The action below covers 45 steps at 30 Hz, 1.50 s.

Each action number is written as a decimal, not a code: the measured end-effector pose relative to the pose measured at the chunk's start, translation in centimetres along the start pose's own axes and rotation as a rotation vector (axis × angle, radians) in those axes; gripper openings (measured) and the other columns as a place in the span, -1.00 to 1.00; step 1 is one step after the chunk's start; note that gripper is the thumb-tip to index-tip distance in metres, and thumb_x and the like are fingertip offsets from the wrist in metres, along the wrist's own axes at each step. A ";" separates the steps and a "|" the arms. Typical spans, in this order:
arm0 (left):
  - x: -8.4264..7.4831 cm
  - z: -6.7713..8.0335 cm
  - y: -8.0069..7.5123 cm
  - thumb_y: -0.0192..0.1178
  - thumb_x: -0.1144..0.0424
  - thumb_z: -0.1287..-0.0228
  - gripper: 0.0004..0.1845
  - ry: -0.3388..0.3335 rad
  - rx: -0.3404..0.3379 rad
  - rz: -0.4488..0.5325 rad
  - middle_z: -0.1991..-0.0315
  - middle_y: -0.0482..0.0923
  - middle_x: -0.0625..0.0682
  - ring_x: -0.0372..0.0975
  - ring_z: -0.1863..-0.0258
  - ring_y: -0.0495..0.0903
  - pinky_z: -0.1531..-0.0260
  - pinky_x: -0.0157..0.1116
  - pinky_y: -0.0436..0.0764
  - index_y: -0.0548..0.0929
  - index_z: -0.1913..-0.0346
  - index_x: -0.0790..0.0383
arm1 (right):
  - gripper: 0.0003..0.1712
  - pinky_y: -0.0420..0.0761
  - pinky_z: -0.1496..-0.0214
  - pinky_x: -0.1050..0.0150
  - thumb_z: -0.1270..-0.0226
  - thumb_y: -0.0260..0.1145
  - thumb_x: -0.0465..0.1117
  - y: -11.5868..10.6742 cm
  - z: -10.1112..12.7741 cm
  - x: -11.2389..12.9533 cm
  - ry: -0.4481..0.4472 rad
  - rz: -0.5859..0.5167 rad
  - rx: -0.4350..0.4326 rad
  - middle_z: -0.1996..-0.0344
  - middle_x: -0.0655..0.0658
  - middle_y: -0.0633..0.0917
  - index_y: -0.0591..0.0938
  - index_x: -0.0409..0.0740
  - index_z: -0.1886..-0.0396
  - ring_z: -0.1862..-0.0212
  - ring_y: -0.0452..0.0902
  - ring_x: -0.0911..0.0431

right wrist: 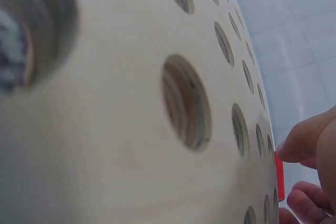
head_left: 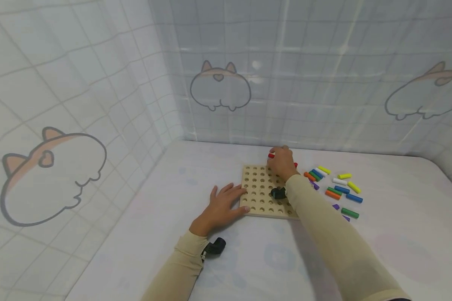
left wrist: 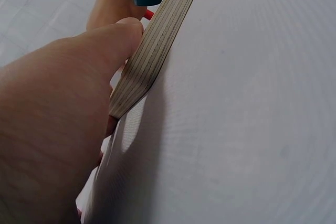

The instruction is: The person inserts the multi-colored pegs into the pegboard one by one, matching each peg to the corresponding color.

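We are pinching a red peg point(head_left: 272, 155) in our right hand point(head_left: 282, 162) at the far edge of the wooden pegboard point(head_left: 260, 190), its long axis lying roughly sideways, while our left hand point(head_left: 222, 205) is pressing flat, fingers relaxed, on the board's left edge

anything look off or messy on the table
Nothing looks damaged or spilled. The pegs lie loose in a scattered heap right of the pegboard, pointing every way. The left hand rests flat against the board's left edge; the right hand grips a red peg at its far edge.
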<state>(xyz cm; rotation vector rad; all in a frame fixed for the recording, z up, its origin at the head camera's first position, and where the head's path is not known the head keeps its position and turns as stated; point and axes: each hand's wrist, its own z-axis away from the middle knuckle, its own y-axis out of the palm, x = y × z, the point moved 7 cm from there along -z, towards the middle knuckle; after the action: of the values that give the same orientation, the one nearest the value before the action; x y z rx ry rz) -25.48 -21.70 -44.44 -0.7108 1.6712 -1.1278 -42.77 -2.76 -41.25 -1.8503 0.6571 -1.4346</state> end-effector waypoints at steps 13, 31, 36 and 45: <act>-0.9 -0.1 0.0 0.05 -0.31 -0.40 -0.29 0.007 0.004 0.004 -0.51 0.25 -0.08 -0.08 -0.54 0.04 -0.40 0.29 -0.25 0.36 -0.50 -0.08 | -0.66 0.57 -0.12 -0.07 -0.37 0.19 -0.33 0.3 0.2 -0.5 -0.042 0.053 0.041 -0.01 -0.36 0.68 0.68 -0.41 -0.05 -0.02 0.57 -0.20; -0.7 -0.1 -0.1 0.03 -0.31 -0.41 -0.27 0.006 0.013 -0.012 -0.52 0.23 -0.07 -0.07 -0.55 0.04 -0.40 0.30 -0.23 0.34 -0.51 -0.06 | -0.73 0.61 0.03 0.00 -0.36 0.22 -0.31 -0.4 0.5 -0.3 -0.041 -0.115 -0.032 0.09 -0.26 0.70 0.67 -0.31 0.01 0.10 0.59 -0.11; -0.4 0.0 -0.1 0.01 -0.33 -0.40 -0.27 0.006 0.015 -0.010 -0.52 0.23 -0.06 -0.06 -0.55 0.03 -0.39 0.31 -0.24 0.34 -0.51 -0.07 | -0.71 0.60 0.07 0.06 -0.43 0.22 -0.24 -1.5 0.8 0.1 -0.019 -0.265 -0.050 0.07 -0.23 0.68 0.65 -0.25 -0.06 0.08 0.60 -0.08; -0.2 0.1 -0.3 0.02 -0.32 -0.41 -0.27 0.004 0.013 0.009 -0.52 0.23 -0.06 -0.06 -0.55 0.02 -0.40 0.30 -0.27 0.34 -0.51 -0.07 | -0.61 0.63 -0.07 -0.08 -0.50 0.24 -0.17 -3.4 2.3 0.5 -0.019 -0.579 0.025 -0.01 -0.26 0.63 0.57 -0.25 -0.21 -0.06 0.59 -0.26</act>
<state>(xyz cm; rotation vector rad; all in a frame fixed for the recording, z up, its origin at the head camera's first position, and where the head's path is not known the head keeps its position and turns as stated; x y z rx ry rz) -25.29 -21.71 -44.09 -0.6928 1.6681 -1.1334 -40.49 -0.45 -38.63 -2.1314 0.0821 -1.7616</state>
